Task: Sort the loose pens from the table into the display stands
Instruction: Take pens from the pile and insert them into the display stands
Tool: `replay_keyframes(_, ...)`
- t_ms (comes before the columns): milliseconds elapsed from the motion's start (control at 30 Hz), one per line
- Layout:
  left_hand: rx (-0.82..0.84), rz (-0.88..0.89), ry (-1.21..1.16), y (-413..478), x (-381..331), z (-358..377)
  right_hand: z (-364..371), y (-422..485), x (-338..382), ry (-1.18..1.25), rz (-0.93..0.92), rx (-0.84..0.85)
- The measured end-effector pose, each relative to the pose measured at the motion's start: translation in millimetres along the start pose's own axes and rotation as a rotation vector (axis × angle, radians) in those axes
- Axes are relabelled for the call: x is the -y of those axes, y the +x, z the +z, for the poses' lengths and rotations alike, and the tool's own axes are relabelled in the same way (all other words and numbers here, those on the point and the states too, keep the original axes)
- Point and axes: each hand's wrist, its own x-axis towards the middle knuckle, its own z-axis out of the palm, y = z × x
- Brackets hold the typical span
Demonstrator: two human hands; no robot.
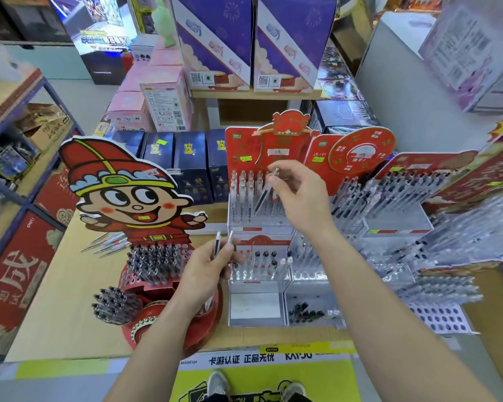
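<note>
At centre frame, over the upper tier of the clear acrylic display stand with red backboard (260,226), the right hand (299,195) pinched a slim dark-barrelled pen (262,195) between thumb and fingertips, tilted, tip downward. At lower centre, the left hand (209,266) gripped two further slender pens (217,242), upright. Several loose silver-grey pens (108,245) lay on the pale wooden table (55,300) at middle left (beside the cartoon-figure stand (134,198)). Step judged: insertion. The next move would call for aligning the tip with a free slot; which slot was free could not be told.
</note>
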Motion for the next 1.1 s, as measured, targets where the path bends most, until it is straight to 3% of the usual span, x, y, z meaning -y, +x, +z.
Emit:
replay_keyframes(367,-0.029,-0.003,-0.024,1,-2,-1,4,0,-12,-0.053,0.002,-0.018)
replay_keyframes(767,-0.016,0.019,0.004,5,0,1,18,-7,-17,-0.149,-0.009,0.120)
replay_keyframes(1100,-0.047,-0.013,0.019,5,-2,0,23,-3,-15,-0.180,0.009,-0.001)
